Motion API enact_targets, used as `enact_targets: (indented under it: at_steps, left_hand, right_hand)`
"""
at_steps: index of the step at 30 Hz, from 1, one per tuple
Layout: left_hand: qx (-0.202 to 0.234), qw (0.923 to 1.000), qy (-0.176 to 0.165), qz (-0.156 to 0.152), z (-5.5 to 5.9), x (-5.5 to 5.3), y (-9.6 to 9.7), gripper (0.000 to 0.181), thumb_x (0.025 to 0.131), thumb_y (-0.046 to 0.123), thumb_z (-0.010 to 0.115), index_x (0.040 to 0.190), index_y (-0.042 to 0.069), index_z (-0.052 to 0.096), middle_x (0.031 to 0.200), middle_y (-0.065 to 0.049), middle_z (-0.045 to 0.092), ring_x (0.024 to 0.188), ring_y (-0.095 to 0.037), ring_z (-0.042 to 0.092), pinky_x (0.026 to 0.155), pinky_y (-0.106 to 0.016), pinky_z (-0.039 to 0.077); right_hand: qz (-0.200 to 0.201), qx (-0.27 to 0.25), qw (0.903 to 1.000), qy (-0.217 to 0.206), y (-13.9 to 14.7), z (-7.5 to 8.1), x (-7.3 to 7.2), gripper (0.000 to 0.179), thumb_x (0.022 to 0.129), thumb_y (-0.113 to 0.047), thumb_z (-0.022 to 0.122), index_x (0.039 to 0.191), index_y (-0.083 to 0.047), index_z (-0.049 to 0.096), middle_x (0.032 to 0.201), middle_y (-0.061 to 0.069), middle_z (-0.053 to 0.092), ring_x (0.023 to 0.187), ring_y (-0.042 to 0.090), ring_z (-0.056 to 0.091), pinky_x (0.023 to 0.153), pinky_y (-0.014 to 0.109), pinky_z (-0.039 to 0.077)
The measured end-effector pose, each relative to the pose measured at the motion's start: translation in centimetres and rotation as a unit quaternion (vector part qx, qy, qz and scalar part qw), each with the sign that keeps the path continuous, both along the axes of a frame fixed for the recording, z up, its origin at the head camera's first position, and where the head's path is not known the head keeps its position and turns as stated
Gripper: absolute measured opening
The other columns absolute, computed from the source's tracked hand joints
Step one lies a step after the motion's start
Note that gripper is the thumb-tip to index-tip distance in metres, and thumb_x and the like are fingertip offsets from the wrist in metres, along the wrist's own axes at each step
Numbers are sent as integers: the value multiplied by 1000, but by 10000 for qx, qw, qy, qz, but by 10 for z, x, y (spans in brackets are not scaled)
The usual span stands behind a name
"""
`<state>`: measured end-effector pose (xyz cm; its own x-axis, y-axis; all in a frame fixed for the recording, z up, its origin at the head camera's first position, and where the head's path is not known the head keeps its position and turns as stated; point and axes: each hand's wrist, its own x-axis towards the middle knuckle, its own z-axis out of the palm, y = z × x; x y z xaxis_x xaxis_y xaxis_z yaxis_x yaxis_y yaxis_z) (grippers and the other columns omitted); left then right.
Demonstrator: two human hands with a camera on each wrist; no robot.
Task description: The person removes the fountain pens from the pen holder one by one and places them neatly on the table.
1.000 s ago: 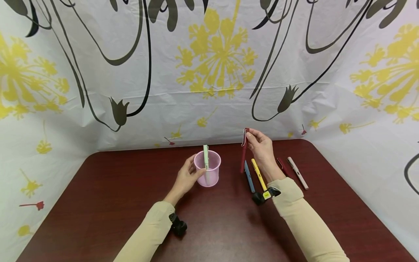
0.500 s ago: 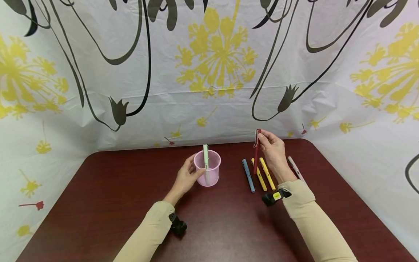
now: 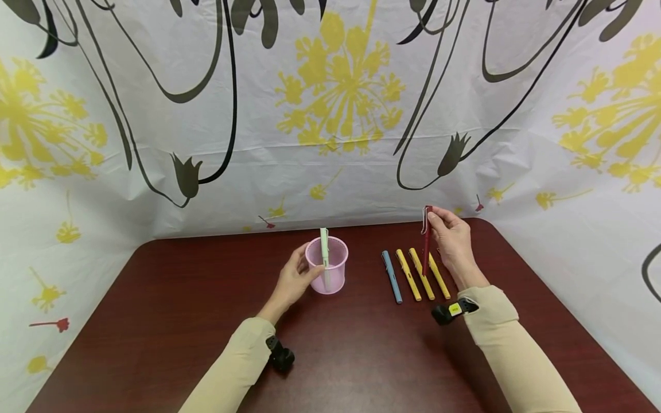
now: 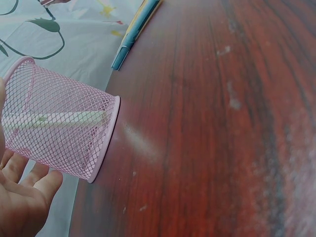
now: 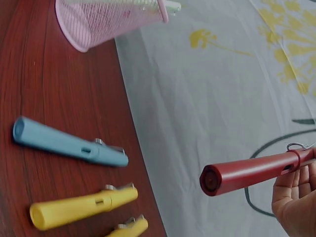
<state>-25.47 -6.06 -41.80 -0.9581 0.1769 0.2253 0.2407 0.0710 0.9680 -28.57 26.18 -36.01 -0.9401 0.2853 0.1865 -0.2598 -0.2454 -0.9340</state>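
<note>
My left hand (image 3: 294,279) holds a pink mesh pen cup (image 3: 335,281) on the table, thumb at its near side and fingers around the left. A pale green pen (image 3: 324,246) stands in the cup, its clip end above the rim. My right hand (image 3: 453,238) pinches a red pen (image 3: 426,244) near its clip end. This pen hangs upright, lower end down, overlapping the yellow pens in the head view. In the right wrist view, the red pen (image 5: 247,173) points its blunt end toward the camera, the fingers (image 5: 291,192) at its clip end.
A blue pen (image 3: 392,277) and three yellow pens (image 3: 408,275) lie in a slanted row on the dark red-brown table (image 3: 341,367), right of the cup. The right hand and sleeve hide the table beyond them. A patterned white cloth (image 3: 289,189) hangs behind the table.
My right hand has moved rightward with the red pen, uncovering more of the yellow pens and covering the pale pen at the far right. My left hand and the cup have stayed put.
</note>
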Motion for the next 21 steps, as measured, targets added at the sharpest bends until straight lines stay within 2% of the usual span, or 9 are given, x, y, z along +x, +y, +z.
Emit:
enact_targets:
  at_steps: [6,16,21]
  left_hand:
    - [57,10000,-5,-26,0,0,0,66,85,2,67,140,-7,32,139,-30,41,128,-44,41,107,-51,35]
    - [27,10000,-16,5,0,0,0,66,85,2,67,141,-6,32,139,-30,42,128,-45,41,107,-51,35]
    - [-7,10000,-16,29,-1,-1,1,66,85,3,67,141,-5,33,139,-30,41,129,-45,40,107,-52,34]
  right_hand:
    - [-136,-183,9997,-120,15,-2,0,10,90,-6,61,94,-13,66,83,-7,68,69,3,61,59,13,51]
    - [-439,411,9979,-221,38,-3,4,9,90,-9,62,95,-16,65,78,-11,66,60,0,53,49,12,44]
    - [-491,425,9978,-149,53,-5,4,9,90,-9,62,95,-15,66,78,-10,66,64,1,54,52,11,45]
